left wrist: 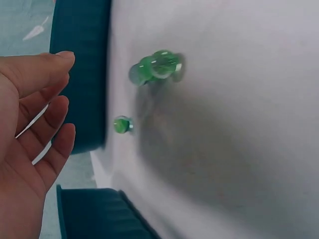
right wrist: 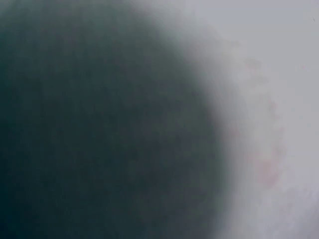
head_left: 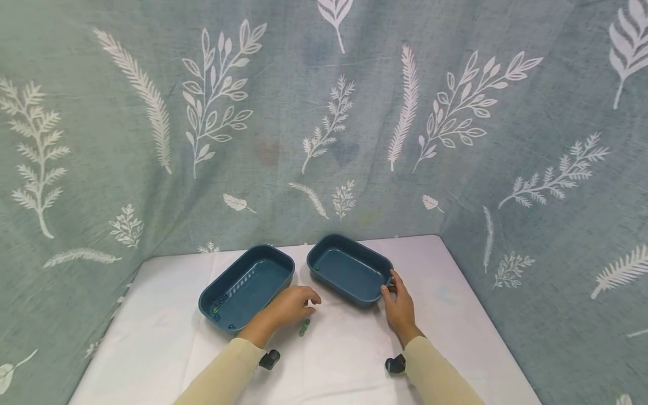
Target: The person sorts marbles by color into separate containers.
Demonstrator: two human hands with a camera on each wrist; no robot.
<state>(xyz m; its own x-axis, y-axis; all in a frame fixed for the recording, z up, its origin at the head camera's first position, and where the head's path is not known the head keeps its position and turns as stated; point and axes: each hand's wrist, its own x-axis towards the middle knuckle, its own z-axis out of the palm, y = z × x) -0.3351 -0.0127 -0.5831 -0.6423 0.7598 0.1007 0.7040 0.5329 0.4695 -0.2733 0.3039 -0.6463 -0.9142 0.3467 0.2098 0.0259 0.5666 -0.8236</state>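
Observation:
My left hand (head_left: 293, 306) hovers by the inner side of the left blue tray (head_left: 210, 287), its fingers loosely bent and nothing between them. Below its fingertips, a short row of green glass marbles (head_left: 304, 327) lies on the white cloth. The left wrist view shows these marbles (left wrist: 162, 64) close up, a smaller green one (left wrist: 122, 124) apart from them, and the relaxed left hand (left wrist: 35, 114). At the right blue tray (head_left: 349, 292), my right hand (head_left: 400, 306) holds the near right corner, thumb and fingers at the rim. A dark blurred shape fills much of the right wrist view.
Several small green round pieces (head_left: 216, 310) lie in the near left end of the left tray. One more (head_left: 316, 268) is in the right tray's left corner. A leaf-patterned curtain (head_left: 283, 112) surrounds the back and sides of the white-covered table (head_left: 455, 337).

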